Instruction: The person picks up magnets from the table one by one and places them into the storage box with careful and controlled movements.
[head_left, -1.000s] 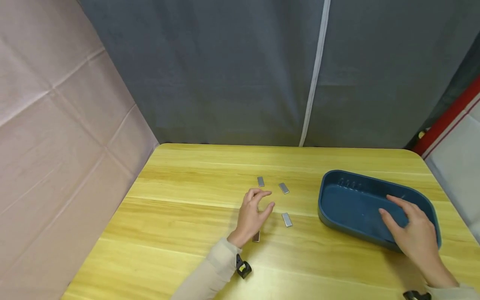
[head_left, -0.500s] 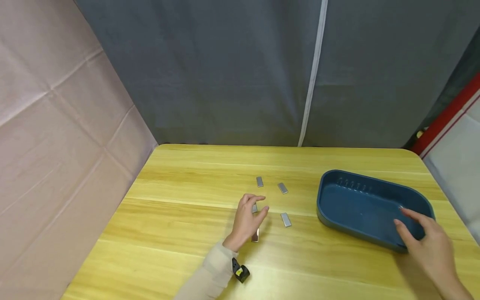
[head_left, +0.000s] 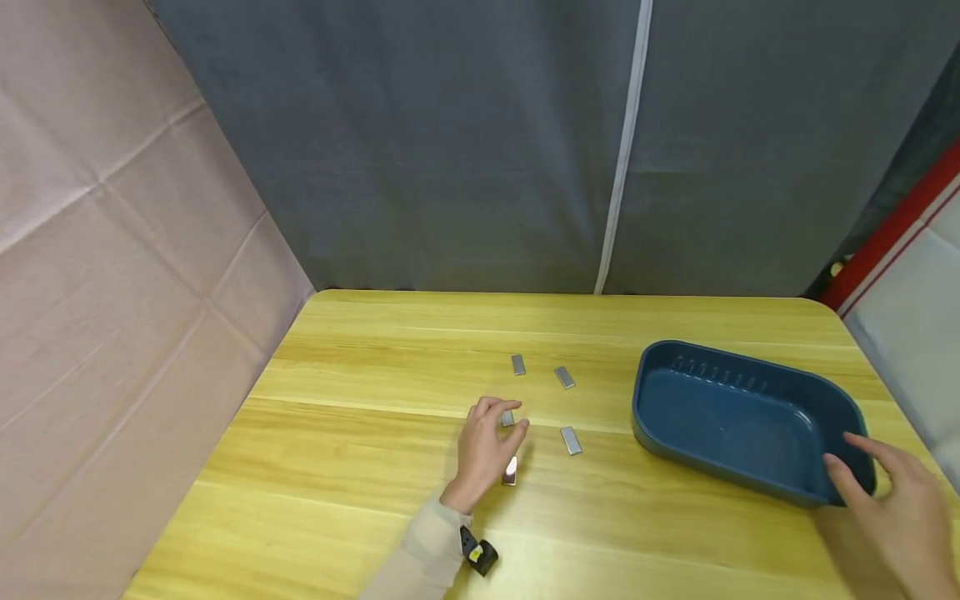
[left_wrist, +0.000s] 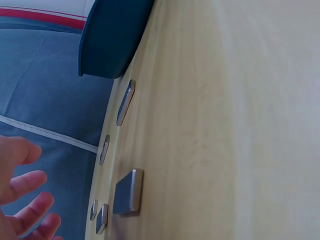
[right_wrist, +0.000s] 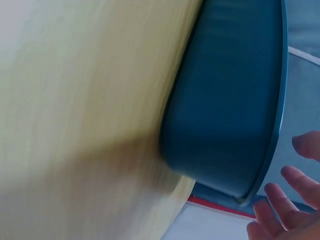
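Note:
My left hand [head_left: 483,450] hovers over the middle of the wooden table, thumb and fingers apart with nothing between them. Small silver rectangular blocks lie about it: one [head_left: 509,472] just right of the palm, one [head_left: 507,418] partly hidden behind the fingers, another [head_left: 572,441] farther right. In the left wrist view the nearest block [left_wrist: 128,192] lies flat with a dark top and shiny sides. My right hand [head_left: 900,500], also holding nothing, is at the right end of a blue tray [head_left: 720,417], fingertips overlapping its rim.
Two more silver blocks, one upright in view [head_left: 518,364] and one slanted [head_left: 565,377], lie farther back. A grey curtain [head_left: 450,167] hangs behind the table [head_left: 360,483]. Pale pink cloth [head_left: 112,333] covers the left side.
My right hand has moved right, from over the tray's inside to its right end. My left hand has drifted slightly left and nearer, uncovering more of the blocks. The blocks stay put.

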